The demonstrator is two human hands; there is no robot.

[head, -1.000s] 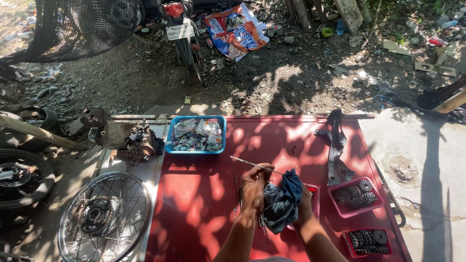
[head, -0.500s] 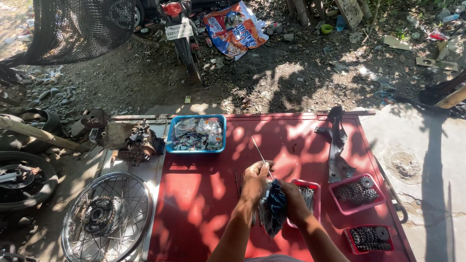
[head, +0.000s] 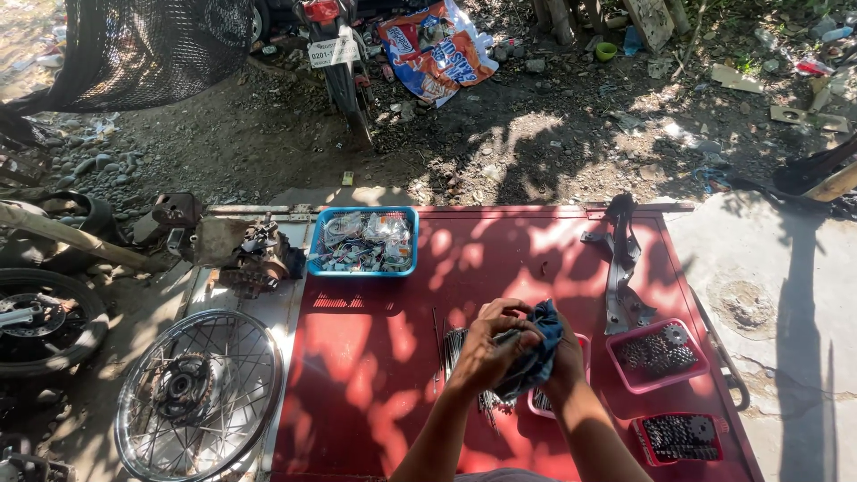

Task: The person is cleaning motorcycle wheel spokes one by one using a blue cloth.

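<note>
My left hand (head: pixel 486 350) and my right hand (head: pixel 565 355) are pressed together over a red metal sheet (head: pixel 500 259). A dark blue rag (head: pixel 538 350) is bunched between them, gripped by my right hand. My left hand is closed on a thin metal spoke, which the rag and fingers almost entirely hide. A loose bundle of spokes (head: pixel 453 344) lies on the sheet just below and left of my hands. A pink tray (head: pixel 536 407) is partly hidden beneath my wrists.
A blue basket of bagged small parts (head: pixel 363 241) stands at the sheet's far left. Two trays of sprockets (head: pixel 656 354) (head: pixel 683 437) and a black bracket (head: pixel 620 263) lie at right. A spoked wheel (head: pixel 201 393), an engine part (head: pixel 254 259) and a tyre (head: pixel 36 321) are at left.
The spoke stuck out to the left, then pointed up from my left hand. Now it is drawn into the rag, and both hands have closed together.
</note>
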